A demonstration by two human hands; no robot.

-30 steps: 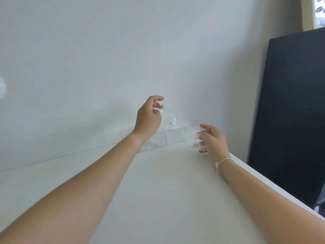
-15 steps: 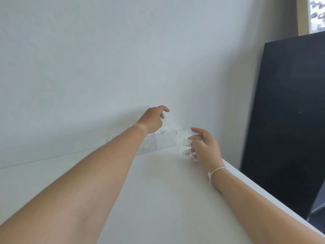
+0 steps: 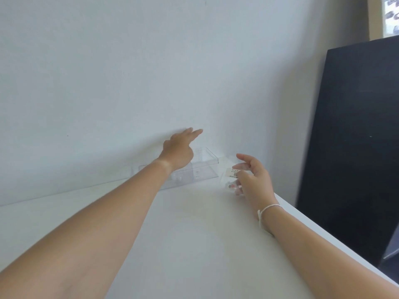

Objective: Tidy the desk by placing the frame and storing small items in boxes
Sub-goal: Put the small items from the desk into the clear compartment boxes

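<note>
White desk (image 3: 194,234) meets a pale wall, with a black panel (image 3: 356,137) standing off its edge at three o'clock. At twelve o'clock, against the wall, we see a clear plastic box (image 3: 203,169), open at the top, with small pale items inside too blurred to name. Our left hand (image 3: 178,152) hovers over its left part, fingers stretched toward the wall, holding nothing. Just at the box's three o'clock, our right hand (image 3: 252,178) curls loosely around a small clear packet (image 3: 232,176) bearing a white label; whether the fingers actually grip it we cannot tell. A white cord circles that wrist.
</note>
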